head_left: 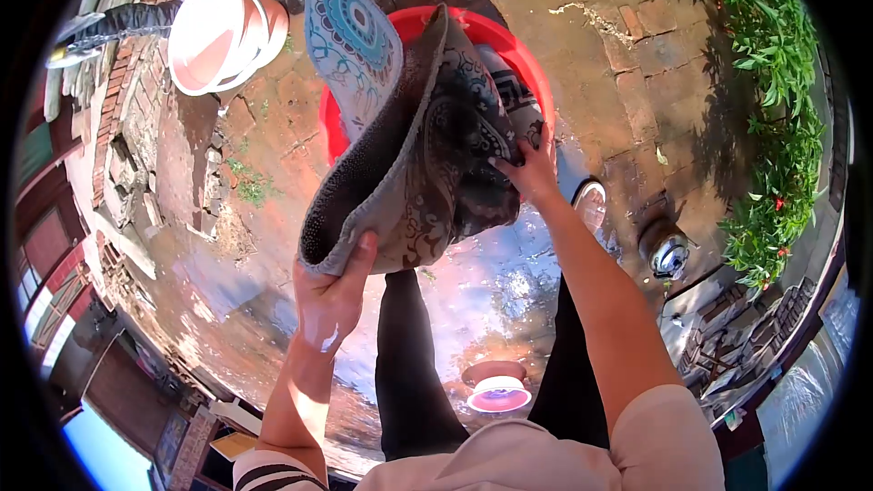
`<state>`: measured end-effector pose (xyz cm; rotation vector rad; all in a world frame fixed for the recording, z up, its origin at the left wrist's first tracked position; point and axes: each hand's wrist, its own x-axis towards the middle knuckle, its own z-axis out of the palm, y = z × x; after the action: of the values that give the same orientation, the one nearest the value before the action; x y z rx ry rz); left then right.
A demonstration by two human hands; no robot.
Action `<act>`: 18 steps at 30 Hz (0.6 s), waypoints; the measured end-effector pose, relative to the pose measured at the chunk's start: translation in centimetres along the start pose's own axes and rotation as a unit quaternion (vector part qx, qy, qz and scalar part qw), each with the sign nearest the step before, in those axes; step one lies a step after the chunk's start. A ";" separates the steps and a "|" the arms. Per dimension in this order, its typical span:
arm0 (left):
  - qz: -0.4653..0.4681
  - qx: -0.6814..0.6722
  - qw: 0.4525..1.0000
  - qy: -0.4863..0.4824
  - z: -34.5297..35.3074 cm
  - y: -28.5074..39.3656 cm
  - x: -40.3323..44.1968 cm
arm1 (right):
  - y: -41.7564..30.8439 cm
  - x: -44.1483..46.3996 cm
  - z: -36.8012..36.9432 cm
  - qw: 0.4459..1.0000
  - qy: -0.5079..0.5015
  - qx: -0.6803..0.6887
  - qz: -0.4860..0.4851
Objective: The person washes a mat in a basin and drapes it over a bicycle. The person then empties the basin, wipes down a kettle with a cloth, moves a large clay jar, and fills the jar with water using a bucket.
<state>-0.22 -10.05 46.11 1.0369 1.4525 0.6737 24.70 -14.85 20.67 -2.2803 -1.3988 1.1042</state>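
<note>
A patterned floor mat with a dark, dotted backing hangs bent between my hands. My left hand grips its lower left edge, with the thumb on the outer face. My right hand is closed on the mat's folded right side. Behind it is a red basin, partly covered by the mat. A flap with a blue medallion design sticks up over the basin's left rim. Grey patterned fabric shows inside the basin at right.
White buckets stand at upper left on the wet brick ground. A small pink basin lies between my legs. A metal kettle-like pot stands at right, near green plants. Stacked bricks line the left.
</note>
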 end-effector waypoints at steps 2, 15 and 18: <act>-0.007 0.026 0.999 0.019 -1.4 4.0 -2.4 | 3.3 1.2 1.6 0.998 0.037 0.022 -0.038; -0.053 0.069 0.995 0.040 0.6 -1.4 14.2 | -7.0 -6.3 -7.5 0.939 -0.054 0.334 -0.062; -0.047 0.265 0.963 -0.009 5.3 -11.7 20.4 | -4.2 -4.0 -4.5 0.941 -0.074 0.321 0.080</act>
<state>3.68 1.99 25.58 1.3647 1.6987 0.2006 24.06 -15.36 27.98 -1.8728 -0.7324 1.5319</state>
